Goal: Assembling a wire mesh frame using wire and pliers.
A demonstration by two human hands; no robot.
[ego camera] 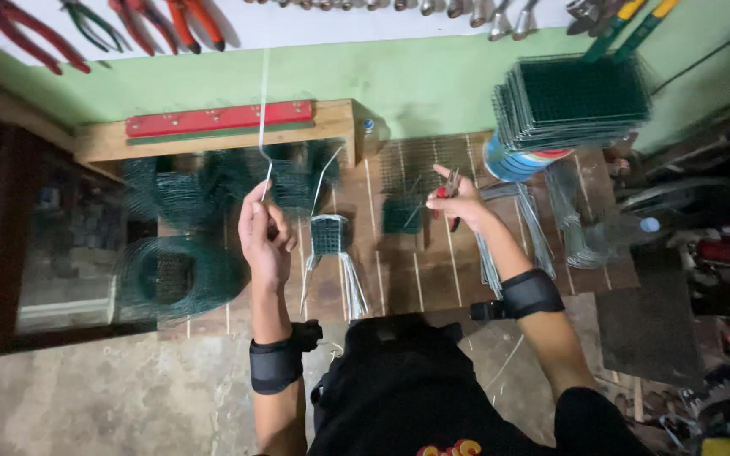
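Pinching a thin wire (264, 127) between its fingertips, the left hand (265, 232) is closed and raised above the wooden board (399, 279); the wire runs straight up toward the wall. The right hand (460, 203) is closed around red-handled pliers (449, 192), held over a small green mesh piece (401, 214). Between the 2 hands sits a small mesh box (329, 234) with loose wire ends trailing below it. Rolls of green mesh (181, 274) lie left, and a stack of mesh panels (574, 100) stands at the right.
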